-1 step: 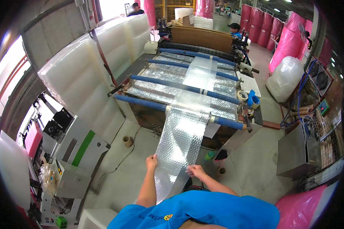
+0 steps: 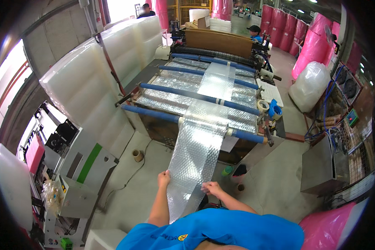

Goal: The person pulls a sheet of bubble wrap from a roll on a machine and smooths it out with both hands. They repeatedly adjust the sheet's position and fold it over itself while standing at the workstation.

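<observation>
A long strip of clear bubble wrap (image 2: 199,146) runs from the machine's front blue roller (image 2: 152,113) down toward my body. My left hand (image 2: 164,178) is closed on the strip's left edge. At the right edge, slightly nearer to me, my right hand (image 2: 212,188) pinches the film with its fingers bent. Between the two hands the strip hangs fairly flat and shiny. Its lower end passes out of sight by my blue shirt.
The roller machine with its blue bars stands ahead. Tape rolls (image 2: 263,105) lie on its right side. White wrapped rolls (image 2: 87,83) line the left, beside a grey machine (image 2: 87,162). A green bottle (image 2: 227,170) and a cardboard core (image 2: 138,156) stand on the floor. A person (image 2: 254,33) is beyond the machine.
The whole view has shifted very slightly. Both hands stay at the same edges of the bubble wrap.
</observation>
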{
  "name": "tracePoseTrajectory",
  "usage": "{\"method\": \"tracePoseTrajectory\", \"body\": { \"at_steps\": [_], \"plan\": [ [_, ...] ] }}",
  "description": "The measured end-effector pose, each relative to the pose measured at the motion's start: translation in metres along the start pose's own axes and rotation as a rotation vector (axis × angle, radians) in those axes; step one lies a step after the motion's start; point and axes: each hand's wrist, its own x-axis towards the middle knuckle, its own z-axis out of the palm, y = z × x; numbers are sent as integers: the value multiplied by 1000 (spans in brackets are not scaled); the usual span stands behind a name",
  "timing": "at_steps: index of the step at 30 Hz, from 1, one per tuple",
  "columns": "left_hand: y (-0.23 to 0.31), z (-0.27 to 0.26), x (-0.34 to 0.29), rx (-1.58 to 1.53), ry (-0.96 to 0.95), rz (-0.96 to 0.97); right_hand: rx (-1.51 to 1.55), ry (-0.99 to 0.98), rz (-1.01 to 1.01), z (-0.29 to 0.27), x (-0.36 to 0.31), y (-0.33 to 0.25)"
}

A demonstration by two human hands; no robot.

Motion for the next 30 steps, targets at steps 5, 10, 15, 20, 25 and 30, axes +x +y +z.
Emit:
{"method": "tracePoseTrajectory", "body": {
  "at_steps": [5,10,15,20,25,30],
  "plan": [
    [-22,31,22,-90,-132,-166,-185,-120,100,-18,29,21],
    [43,30,35,10,-49,-90,-238,-28,9,-51,57,-20],
    [102,40,68,-29,4,-3,-105,84,-103,-81,82,-57],
    [153,37,79,-149,91,128,38,111,-261,-101,93,-91],
    [186,30,80,-295,145,155,326,146,-329,-104,85,-125],
    [151,30,70,-233,-167,160,295,150,-243,-90,77,-97]
  ]
}}
